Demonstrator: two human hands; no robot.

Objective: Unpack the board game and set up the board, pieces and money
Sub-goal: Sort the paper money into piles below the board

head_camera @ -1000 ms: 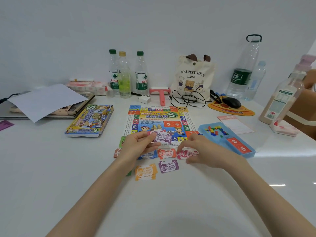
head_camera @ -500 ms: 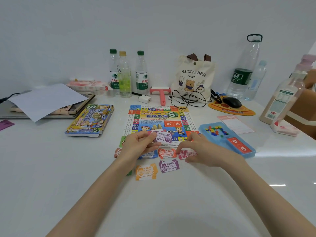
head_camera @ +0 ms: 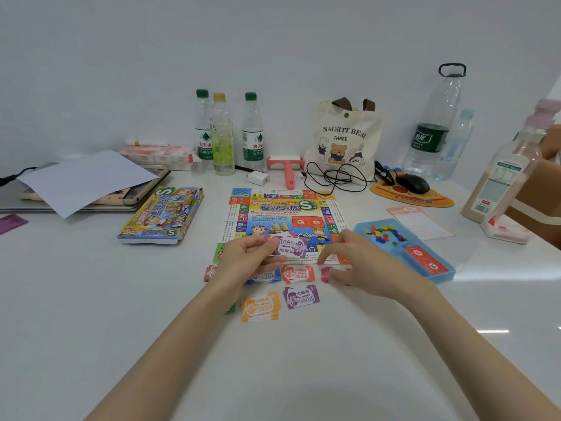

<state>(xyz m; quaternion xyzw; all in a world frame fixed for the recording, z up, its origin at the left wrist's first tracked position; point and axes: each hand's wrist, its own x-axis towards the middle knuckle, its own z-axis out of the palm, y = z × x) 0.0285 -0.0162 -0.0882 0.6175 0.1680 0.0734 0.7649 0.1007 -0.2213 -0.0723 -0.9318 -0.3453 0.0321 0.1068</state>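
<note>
- My left hand (head_camera: 249, 259) pinches a small stack of bills (head_camera: 288, 246) between thumb and fingers, held over the near edge of the board (head_camera: 285, 217).
- My right hand (head_camera: 361, 262) is curled down on the desk (head_camera: 91, 299), its fingertips pressed on a pink pile (head_camera: 329, 273) just below the board's near right corner; I cannot tell whether that grip actually pinches a bill.
- The board lies flat and unfolded in the middle of the desk.
- Along its near edge I see a row of money: a red pile (head_camera: 298, 274), a blue pile (head_camera: 267, 277) partly under my left hand, and another at far left.
- Nearer me lie an orange pile (head_camera: 261, 305) and a purple pile (head_camera: 301, 296), side by side.
- The box (head_camera: 162, 215) sits left of the board.
- The blue tray (head_camera: 403, 247) with coloured pieces (head_camera: 384, 233) and red cards (head_camera: 426, 261) sits right of it, by my right hand.
</note>
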